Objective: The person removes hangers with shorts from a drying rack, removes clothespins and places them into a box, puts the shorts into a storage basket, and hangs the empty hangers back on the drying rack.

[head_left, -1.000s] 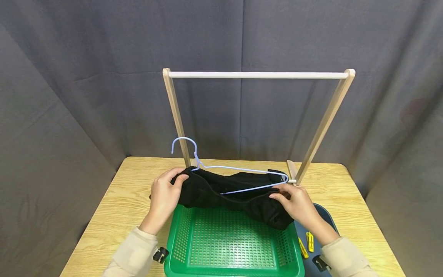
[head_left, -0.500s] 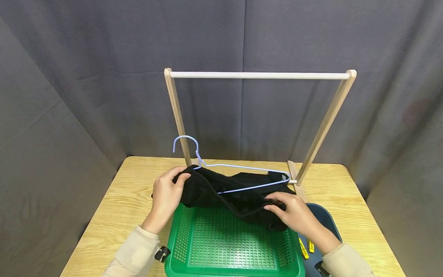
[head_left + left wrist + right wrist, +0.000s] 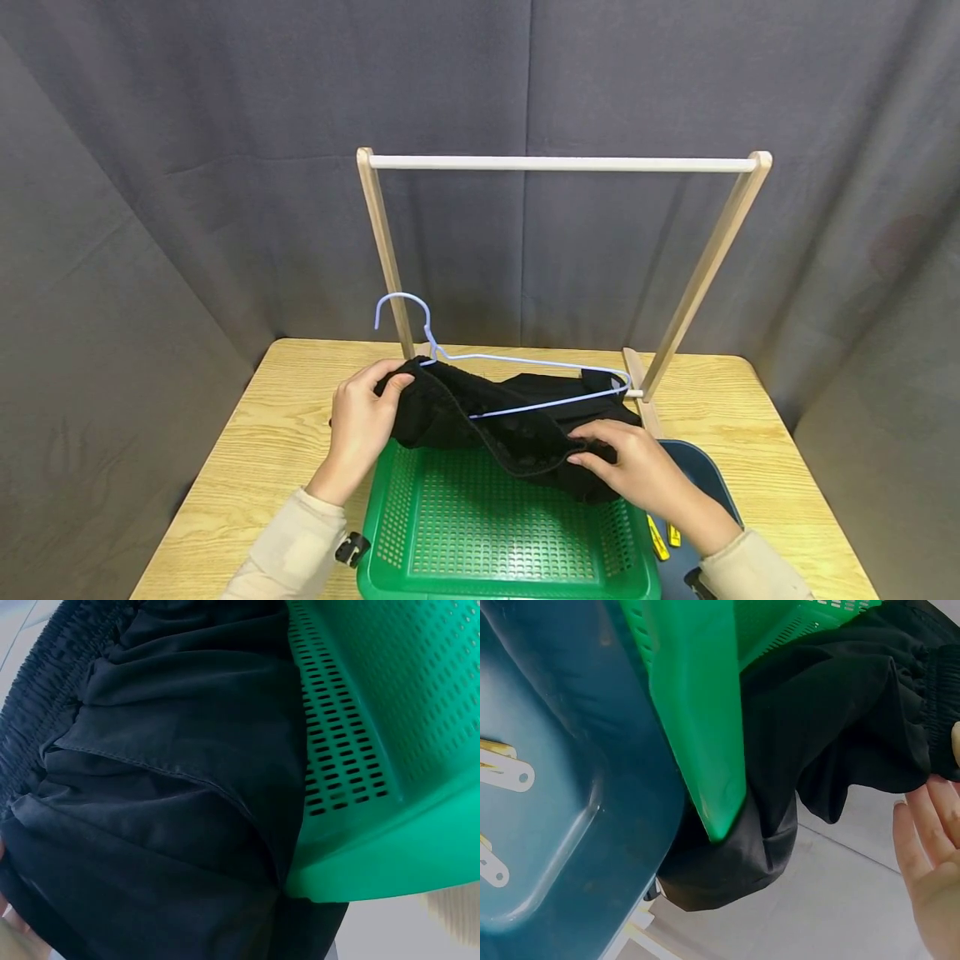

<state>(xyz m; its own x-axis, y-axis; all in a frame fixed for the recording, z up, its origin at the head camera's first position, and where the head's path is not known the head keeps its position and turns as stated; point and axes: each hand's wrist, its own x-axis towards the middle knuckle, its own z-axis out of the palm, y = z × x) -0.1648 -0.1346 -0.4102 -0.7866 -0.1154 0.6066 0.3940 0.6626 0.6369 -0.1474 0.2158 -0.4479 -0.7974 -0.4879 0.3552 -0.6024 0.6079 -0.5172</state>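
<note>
Both hands hold black pants (image 3: 435, 412) by their gathered elastic waistband; the leg length is hidden. My left hand (image 3: 363, 417) pinches the waistband's left end, thumb toward me. With thumb and fingertips, my right hand (image 3: 630, 462) grips the near edge of the waist opening and draws it toward me. A light-blue hanger (image 3: 525, 361) lies across the opening, its left end hidden in the cloth. Its right end sits outside, above the fabric, and its hook stands up at the left. In the left wrist view a pocket seam crosses the pants (image 3: 172, 727).
Below the pants stands a green perforated basket (image 3: 502, 533). To its right sits a dark blue bin (image 3: 693, 467) with yellow clips (image 3: 657, 537). Behind, a wooden rack with a white rail (image 3: 562, 163) stands on the wooden table (image 3: 247, 467), in front of grey curtains.
My right hand has moved left and toward me, from beside the hanger's right end, pulling the near waistband edge lower and wider. The left hand and hanger have barely shifted.
</note>
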